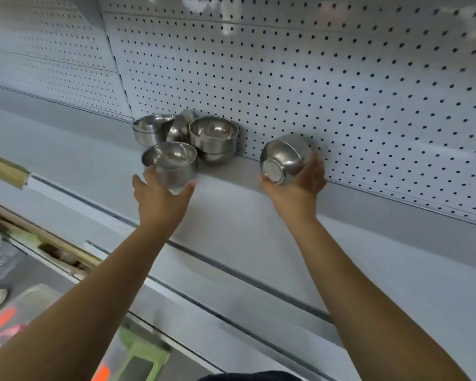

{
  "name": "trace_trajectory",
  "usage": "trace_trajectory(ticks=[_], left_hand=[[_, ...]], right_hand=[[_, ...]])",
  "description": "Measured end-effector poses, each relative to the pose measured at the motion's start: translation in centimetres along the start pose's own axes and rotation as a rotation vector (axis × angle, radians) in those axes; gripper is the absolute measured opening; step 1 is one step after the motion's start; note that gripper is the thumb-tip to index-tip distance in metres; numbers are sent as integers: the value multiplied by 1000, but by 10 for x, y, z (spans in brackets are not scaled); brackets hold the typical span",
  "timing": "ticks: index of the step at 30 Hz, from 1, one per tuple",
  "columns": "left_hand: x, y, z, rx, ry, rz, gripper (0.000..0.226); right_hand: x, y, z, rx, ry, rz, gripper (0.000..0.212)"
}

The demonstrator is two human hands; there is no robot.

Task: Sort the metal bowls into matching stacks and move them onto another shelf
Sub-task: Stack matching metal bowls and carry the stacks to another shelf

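Observation:
Several shiny metal bowls stand on a white shelf (231, 204) against a pegboard back wall. My left hand (160, 196) grips the nearest upright bowl (171, 160) from below at the shelf's front. My right hand (300, 185) holds a tilted bowl (285, 158), its base facing me, close to the pegboard. Behind stand a short stack of bowls (213, 137), another stack at the left (150, 129), and a bowl lying on its side (177, 129) between them.
The pegboard (341, 92) rises right behind the bowls. Lower shelf edges (231, 273) run diagonally below my arms. Wooden sticks (6, 169) and coloured plastic goods (138, 358) lie on lower levels at the left.

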State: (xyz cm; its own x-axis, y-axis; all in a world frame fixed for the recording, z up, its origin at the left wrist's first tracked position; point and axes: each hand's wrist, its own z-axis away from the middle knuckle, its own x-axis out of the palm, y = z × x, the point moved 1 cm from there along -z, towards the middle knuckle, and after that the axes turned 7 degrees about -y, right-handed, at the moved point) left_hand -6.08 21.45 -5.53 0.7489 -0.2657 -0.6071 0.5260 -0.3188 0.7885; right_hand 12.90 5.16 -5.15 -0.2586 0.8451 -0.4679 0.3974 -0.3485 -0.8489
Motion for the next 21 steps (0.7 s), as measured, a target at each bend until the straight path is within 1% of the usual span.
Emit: trace_trajectory(ticks=[2,5,7,10,13,17,21], left_hand=[[8,-1,-18,-24,7,12,99],[15,-5,-38,-6,14,56,102],[17,-12,-44,30,32,91,99],[19,-23,-46,57,70,131,88],[18,-24,-49,65,90,175,82],[14,-23,-49,70,114,228,81],[8,-25,-46,127,101,295,76]], right_hand=[[6,6,-11,-20,63,-6,120],[13,18,-19,-24,137,-48,103],[16,28,-20,-17,163,-52,100],[19,40,-23,-44,210,-64,92],[18,42,-25,-58,216,-84,91],[22,37,-21,-40,211,-141,93],[26,31,-15,-41,219,-198,92]])
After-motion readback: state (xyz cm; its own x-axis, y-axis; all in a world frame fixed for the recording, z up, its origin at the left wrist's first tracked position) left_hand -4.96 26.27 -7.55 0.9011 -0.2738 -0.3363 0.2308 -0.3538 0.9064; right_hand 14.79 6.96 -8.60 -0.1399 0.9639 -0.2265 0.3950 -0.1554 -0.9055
